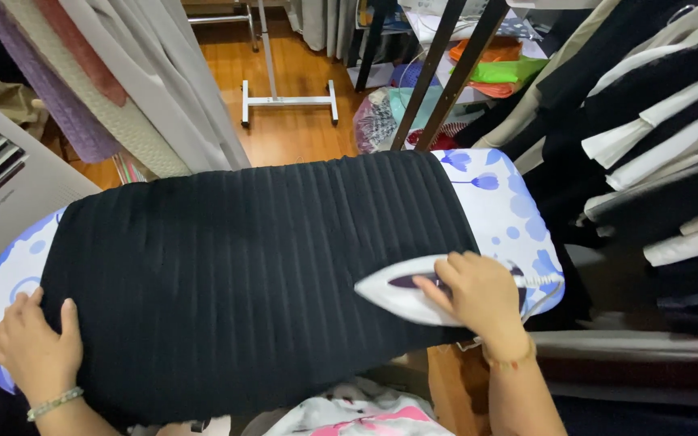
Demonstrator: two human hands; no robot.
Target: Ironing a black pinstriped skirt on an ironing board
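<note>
Right hand (478, 299) wrapped around iron (401, 292) at cloth's (244, 266) right edge; left hand (38, 347) flat, holding nothing, pinning its left end; lingering there risks scorching.

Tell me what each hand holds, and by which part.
The right hand grips the white iron by its top handle. The left hand holds nothing; it lies flat on the black cloth at its left end.

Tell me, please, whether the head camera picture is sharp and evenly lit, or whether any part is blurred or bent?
In the head view, light is soft and even, without glare; the black garment shows its ribs crisply, the iron under the right hand looks slightly smeared, and the left hand is sharp; wide-angle bending curves the ironing board.
</note>
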